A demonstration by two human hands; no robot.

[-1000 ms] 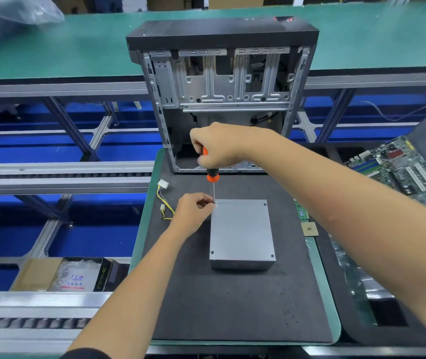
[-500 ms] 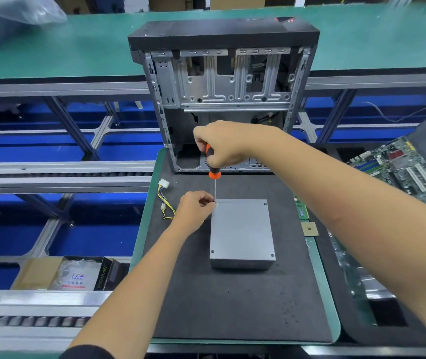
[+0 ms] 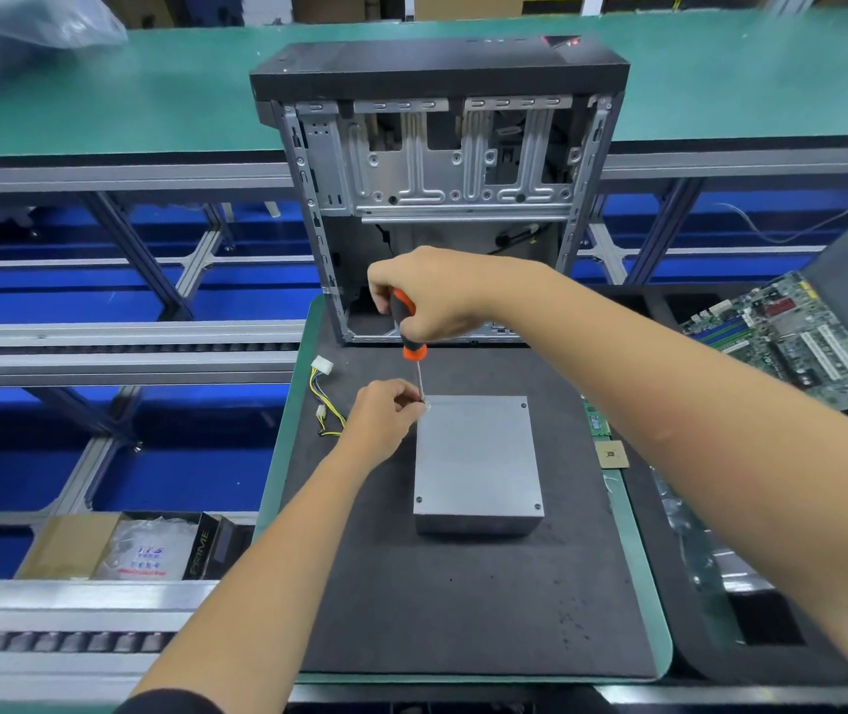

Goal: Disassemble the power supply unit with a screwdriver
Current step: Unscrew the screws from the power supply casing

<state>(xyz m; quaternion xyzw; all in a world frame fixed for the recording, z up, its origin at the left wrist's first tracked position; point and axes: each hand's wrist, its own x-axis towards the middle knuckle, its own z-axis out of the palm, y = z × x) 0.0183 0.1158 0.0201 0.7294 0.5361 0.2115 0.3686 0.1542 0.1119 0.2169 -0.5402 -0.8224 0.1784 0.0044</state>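
Power supply unit: the grey metal box (image 3: 476,463) lies flat near the middle of the dark foam mat (image 3: 463,610), its broad plain face up. Screw heads show at three of its top corners; the far-left corner is covered by fingers.
Screwdriver: the orange-and-black handled tool (image 3: 408,329) stands nearly upright, at 11 o'clock from the box's centre, its thin shaft running down to the box's far-left corner.
Right hand: the right hand (image 3: 432,296) is wrapped around the screwdriver handle from above, forearm reaching in from 4 o'clock.
Left hand: the left hand (image 3: 386,417) sits at the box's far-left corner, fingertips pinched together about the lower end of the shaft. Whether they touch the tip or a screw cannot be told.
Cables: yellow and black wires with white connectors (image 3: 324,391) lie on the mat at 9 o'clock from the left hand, just beside it.
Computer case: an open, stripped case (image 3: 437,172) stands upright at 12 o'clock, on the far edge of the mat.
Small parts: a green memory stick (image 3: 594,417) and a square processor chip (image 3: 612,454) lie at 3 o'clock from the box, near the mat's right edge.
Motherboard: a green circuit board (image 3: 793,340) rests at 2 o'clock, well apart from the box.
Cardboard box: an open carton with bagged items (image 3: 123,546) sits below bench level at 8 o'clock.
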